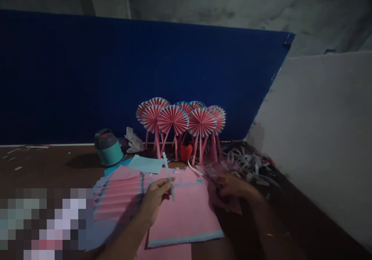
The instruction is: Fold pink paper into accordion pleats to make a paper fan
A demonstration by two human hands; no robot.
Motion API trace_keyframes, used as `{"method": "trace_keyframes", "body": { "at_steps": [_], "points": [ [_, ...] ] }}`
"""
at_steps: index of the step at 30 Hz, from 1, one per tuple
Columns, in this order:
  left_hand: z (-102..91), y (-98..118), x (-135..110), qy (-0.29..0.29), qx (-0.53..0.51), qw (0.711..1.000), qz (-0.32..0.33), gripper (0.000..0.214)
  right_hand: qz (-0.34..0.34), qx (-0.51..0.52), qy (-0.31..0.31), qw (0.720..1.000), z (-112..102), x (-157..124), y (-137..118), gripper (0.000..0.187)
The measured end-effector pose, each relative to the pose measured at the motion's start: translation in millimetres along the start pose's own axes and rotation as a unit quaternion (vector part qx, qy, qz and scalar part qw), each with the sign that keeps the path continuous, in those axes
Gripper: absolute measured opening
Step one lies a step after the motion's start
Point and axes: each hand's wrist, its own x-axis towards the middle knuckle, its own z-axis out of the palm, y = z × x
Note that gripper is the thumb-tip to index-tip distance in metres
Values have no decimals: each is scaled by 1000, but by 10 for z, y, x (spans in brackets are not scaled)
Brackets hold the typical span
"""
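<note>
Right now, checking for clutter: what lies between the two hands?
Head view: flat pink paper lies between the left hand, pinching a blue strip, and the right hand.

Pixelated patch (43, 223) at lower left; grip of right hand (232, 186) indistinct in shadow.

Your left hand (155, 200) is raised, thumb and forefinger pinched together, forearm angled up from below. Your right hand (232, 186) lies low, knuckles up, fingers pointing left; its grip is unclear.

Dim scene, soft focus, wide-angle bending at edges, pixelated patch lower left, hands shadowed.
</note>
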Motion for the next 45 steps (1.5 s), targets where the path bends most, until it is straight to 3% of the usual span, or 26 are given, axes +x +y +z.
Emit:
{"method": "trace_keyframes", "body": {
  "at_steps": [4, 6, 8, 11, 15, 17, 19, 21, 22, 24, 28, 32, 33, 36, 37, 39, 41, 43, 45],
  "points": [
    [74, -5, -42, -12, 62, 997, 38, 30, 42, 131, 27, 990, -4, 10, -170, 14],
    [140, -3, -88, -25, 90, 994, 55, 28, 11, 172, 54, 984, 82, -4, -443, 33],
    [211, -25, -127, -38, 107, 992, 56, 26, -62, 306, 17, 950, 229, -18, -771, 40],
    [291, -95, -147, -23, 131, 990, 38, 25, -108, 441, -20, 891, 473, -15, -1170, 38],
    [294, -129, -167, -15, 252, 967, 23, 28, -99, 497, 19, 862, 596, 27, -1319, 27],
    [245, -101, -236, -27, 399, 915, 57, 27, -104, 492, 18, 864, 560, 47, -1280, 25],
    [176, -84, -353, -50, 574, 805, 140, 28, -108, 473, 13, 874, 512, 65, -1218, 24],
    [116, -114, -487, -82, 683, 706, 170, 30, -108, 432, 7, 895, 501, 86, -1157, 22],
    [97, -149, -547, -110, 709, 675, 170, 34, -106, 404, 3, 908, 520, 98, -1130, 21],
    [89, -238, -643, -143, 733, 644, 163, 44, -97, 344, -8, 934, 607, 124, -1083, 19],
    [117, -308, -725, -160, 737, 637, 160, 53, -80, 231, -16, 969, 845, 163, -1017, 10],
    [-9, -26, -591, -155, 701, 668, 196, 29, -81, 173, 0, 982, 934, 183, -981, 8],
    [-72, 75, -507, -134, 687, 686, 196, 19, -81, 171, 4, 982, 931, 189, -978, 9],
    [-275, 297, -191, 41, 623, 747, 227, 15, -97, 181, 11, 979, 906, 211, -981, 13],
    [-327, 321, -100, 66, 602, 760, 237, 18, -106, 186, 13, 977, 898, 217, -980, 15],
    [-387, 293, 5, 61, 582, 773, 243, 18, -123, 195, 18, 973, 877, 226, -960, 19],
    [-387, 204, -8, 30, 604, 759, 243, 14, -135, 189, 48, 971, 838, 229, -903, 20],
    [-352, 113, -98, -25, 650, 720, 242, 8, -134, 163, 80, 974, 776, 227, -813, 16],
    [-313, 52, -197, -84, 682, 683, 249, 6, -128, 145, 68, 979, 707, 218, -717, 13]
  ]
}}
